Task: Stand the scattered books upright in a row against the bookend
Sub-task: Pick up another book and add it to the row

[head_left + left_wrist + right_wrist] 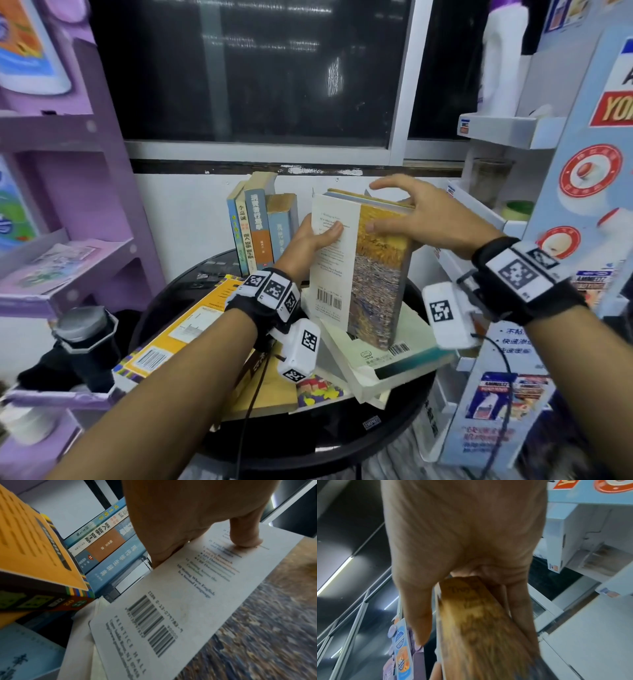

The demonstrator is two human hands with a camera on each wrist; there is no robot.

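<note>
Book (pixel 363 270), wheat-field cover: held upright above a heap of flat books (pixel 387 356) on the round black table (pixel 308 442), right of the standing row (pixel 260 229); left hand (pixel 313 236) fingers clamped on its back cover, right hand (pixel 424 216) fingers clamped over its top edge

Upright books (pixel 260 226) at table's (pixel 342 442) back, held book (pixel 359 267) right (atop flat books (pixel 394 359))

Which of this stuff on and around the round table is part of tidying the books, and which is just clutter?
Part of the job:
- held book, gripped by left hand and right hand
- upright row by the wall
- yellow book, lying flat
- white books, stacked flat

Just lying about:
- purple shelf
- white rack
- green tape roll
</note>
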